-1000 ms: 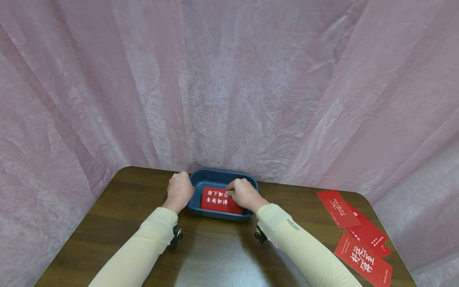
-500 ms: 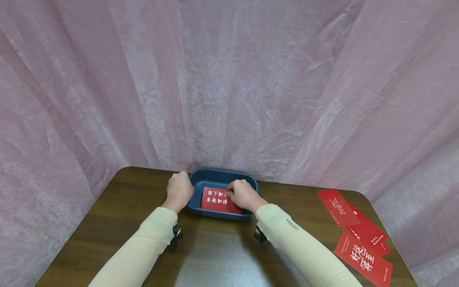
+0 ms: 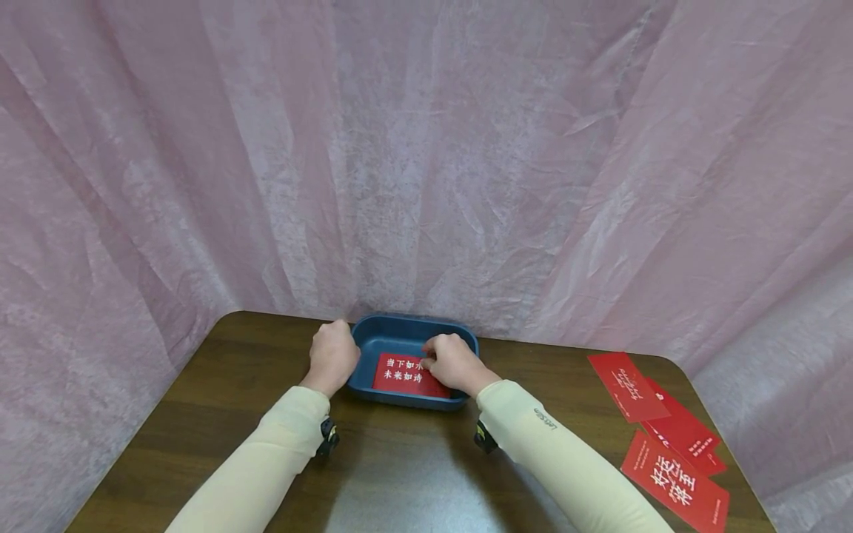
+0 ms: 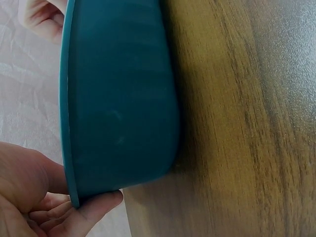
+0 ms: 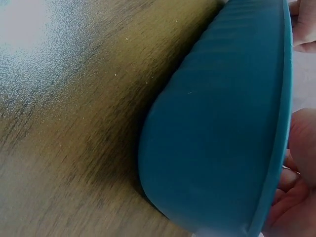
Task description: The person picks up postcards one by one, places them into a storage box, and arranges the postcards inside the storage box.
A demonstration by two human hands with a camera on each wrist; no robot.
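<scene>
In the head view a blue plastic tray [image 3: 403,400] stands at the far middle of the table. My left hand [image 3: 333,358] grips its left end; in the left wrist view the thumb and fingers [image 4: 101,203] bend round the rim. Inside the tray lies a red card [image 3: 397,383] with white Chinese lettering. My right hand [image 3: 456,361] hovers over the card's right part, thumb and forefinger slightly apart, covering that side. From the right wrist view, the tray wall [image 5: 217,128] hides the card and the fingertips.
Several red cards [image 3: 676,481] lie overlapping at the table's right side. A wooden table [image 3: 266,355] runs under everything, and a pink curtain [image 3: 426,163] hangs close behind the tray.
The card's far edge has dropped slightly toward the tray floor, and the right thumb and forefinger have parted a little. The left hand keeps its place on the tray.
</scene>
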